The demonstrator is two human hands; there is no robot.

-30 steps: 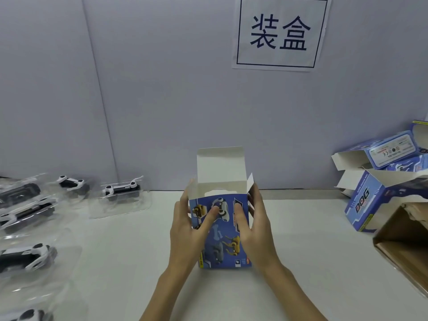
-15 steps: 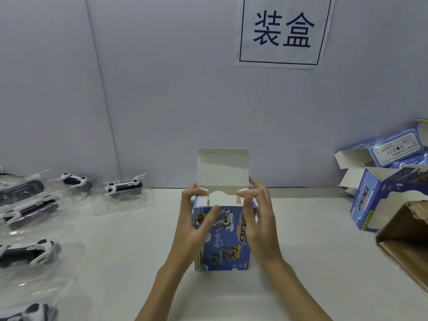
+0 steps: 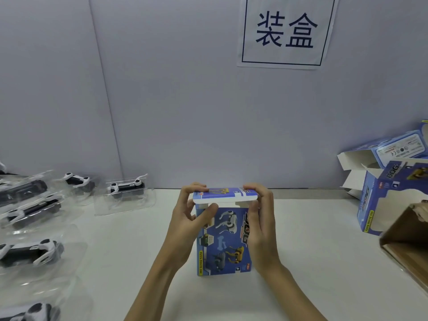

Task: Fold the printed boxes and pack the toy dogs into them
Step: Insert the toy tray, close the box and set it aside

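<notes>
Head view: dead centre of the white table (image 3: 312,262), the printed box (image 3: 223,239) stands upright on its end, blue front panel with pictured dogs facing the camera. Its top lid flap (image 3: 225,194) is folded over nearly flat, with the white tuck edge showing just above the front panel and not pushed in.

The left hand (image 3: 185,228) grips the box from its 9 o'clock side: fingers curled over the lid's left end, thumb laid across the upper front panel. The right hand (image 3: 261,223) holds the 3 o'clock side, fingertips curled onto the lid's right end, palm flat along the box's edge. Both hands are closed around the box, neither spread wide.

Out at 9 o'clock, toy dogs (image 3: 126,186) lie in clear plastic trays, several spread down the left edge of the table, well apart from the box. At 3 o'clock, more folded boxes (image 3: 379,200) are piled with flaps open, and just beside them at 4 o'clock sits a brown carton (image 3: 407,242), cut off by the frame. Up at 1 o'clock a paper sign (image 3: 286,31) with two dark characters hangs on the grey wall (image 3: 185,100).
</notes>
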